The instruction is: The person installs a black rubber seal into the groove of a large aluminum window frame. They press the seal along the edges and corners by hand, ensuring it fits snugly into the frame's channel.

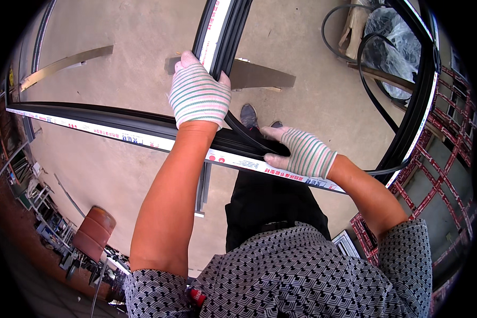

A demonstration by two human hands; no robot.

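Note:
A large black metal window frame, its outer faces covered in white printed film, lies across in front of me. My left hand, in a striped knit glove, is closed over the middle bar where it meets the near rail. My right hand, in a matching glove, pinches a black rubber strip between thumb and fingers at the near rail. The strip curves from beneath my left wrist to the right hand. Just where its edge sits in the rail's groove is hidden.
More of the black strip loops across the right opening. Clear plastic wrap and a wooden piece lie at the far right. Red-and-white wrapped bars stand at right. A rusty red-brown box sits among clutter at lower left.

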